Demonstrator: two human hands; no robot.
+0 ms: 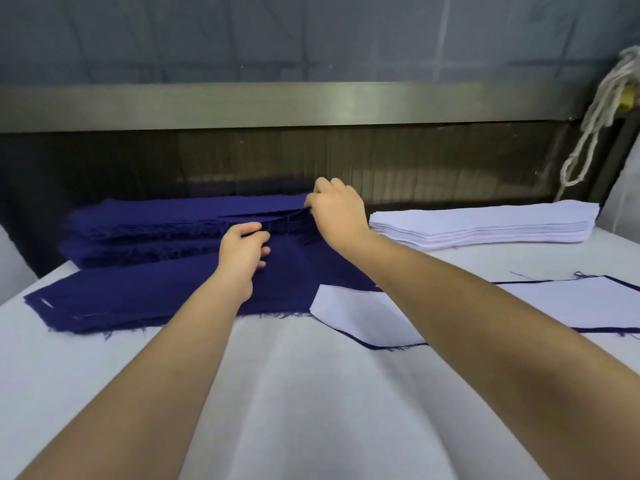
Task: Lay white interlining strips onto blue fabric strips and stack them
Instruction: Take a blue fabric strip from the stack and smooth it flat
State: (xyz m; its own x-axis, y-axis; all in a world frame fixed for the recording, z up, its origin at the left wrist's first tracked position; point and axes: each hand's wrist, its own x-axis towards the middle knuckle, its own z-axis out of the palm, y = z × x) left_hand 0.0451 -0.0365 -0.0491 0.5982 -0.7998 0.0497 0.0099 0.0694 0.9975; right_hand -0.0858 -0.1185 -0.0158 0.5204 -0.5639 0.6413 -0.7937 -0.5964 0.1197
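Fingers of the right hand (337, 213) are pinching the top strip (273, 209) off the blue fabric stack (149, 225) on the table (311, 393) to separate it; the left hand (242, 252), curled, is steadying that stack, grip unclear.

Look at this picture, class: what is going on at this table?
A person is handling fabric on a white-covered table. The right grip pinches the top blue strip of the blue stack at the back. The left grip rests, curled, on the loose blue strip in front. A white interlining stack waits to the right, and one white strip already covers a blue one nearby.
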